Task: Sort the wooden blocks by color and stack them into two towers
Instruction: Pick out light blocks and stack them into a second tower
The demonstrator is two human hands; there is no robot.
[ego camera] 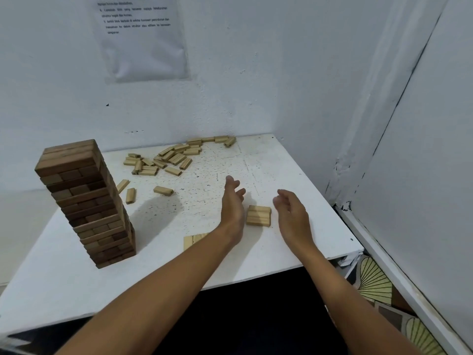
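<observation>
A tall dark-brown tower (85,201) stands at the left of the white table (64,285), its layers crossed and slightly uneven. Pale blocks (169,156) lie scattered toward the far wall, and a small pale stack (259,215) — three blocks across, two layers — sits near the front. The left hand (231,203) and right hand (291,210) flank that stack, fingers loosely spread, holding nothing and not touching it. Another flat row of pale blocks (193,242) shows beside the left forearm. White walls close the corner — a printed sheet (143,39) hangs above.
</observation>
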